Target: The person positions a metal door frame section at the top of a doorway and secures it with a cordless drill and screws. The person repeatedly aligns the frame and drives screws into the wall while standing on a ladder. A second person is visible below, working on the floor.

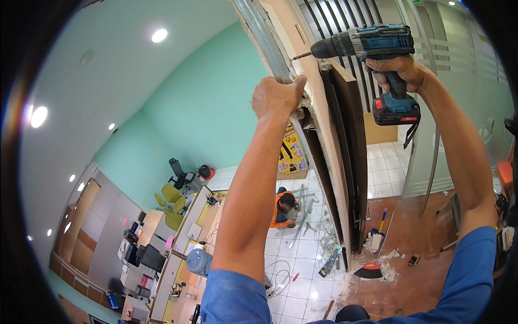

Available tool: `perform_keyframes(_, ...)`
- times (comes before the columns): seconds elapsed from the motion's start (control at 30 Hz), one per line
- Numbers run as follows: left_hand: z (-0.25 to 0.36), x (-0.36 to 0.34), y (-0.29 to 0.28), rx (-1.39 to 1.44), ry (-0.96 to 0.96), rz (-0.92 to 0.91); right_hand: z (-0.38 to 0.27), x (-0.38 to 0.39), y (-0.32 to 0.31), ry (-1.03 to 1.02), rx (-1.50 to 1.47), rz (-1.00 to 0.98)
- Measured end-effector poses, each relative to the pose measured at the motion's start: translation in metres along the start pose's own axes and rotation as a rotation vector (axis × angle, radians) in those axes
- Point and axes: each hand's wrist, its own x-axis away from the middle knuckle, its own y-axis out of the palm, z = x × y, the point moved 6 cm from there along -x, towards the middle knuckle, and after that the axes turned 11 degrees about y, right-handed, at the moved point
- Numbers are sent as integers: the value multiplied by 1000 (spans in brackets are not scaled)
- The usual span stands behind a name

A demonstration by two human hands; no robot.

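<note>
My right hand (404, 70) is wrapped round the grip of a teal and black cordless drill (382, 42), held up at the upper right. Its bit (303, 55) points left, with the tip at the pale board edge (294, 32) of an opened wall. Just left of that board runs a grey metal stud (263, 38). My left hand (276, 98) grips the stud's lower visible part, thumb toward the board; the fingers' far side is hidden. Below, dark upright panels (345, 151) stand beside the broken wall edge.
Far below, a person in orange (286, 208) crouches on white tiles among metal strips (303, 216). Debris and a red-and-black brush head (369, 271) lie on the brown floor. Desks with a blue water bottle (198, 262) stand left; a glass panel (458, 135) rises at right.
</note>
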Motion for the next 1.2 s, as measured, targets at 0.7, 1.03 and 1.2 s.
perform_keyframes(0.7, -4, -3, 1, 6, -2, 44, 1, -4, 7, -33, 16, -10)
perform_keyframes(1.03, 3, 5, -5, 15, -10, -48, -3, -6, 3, -72, 71, -11)
perform_keyframes(1.2, 4, 7, -9, 10, 1, -42, -5, 0, 2, -75, 36, -16)
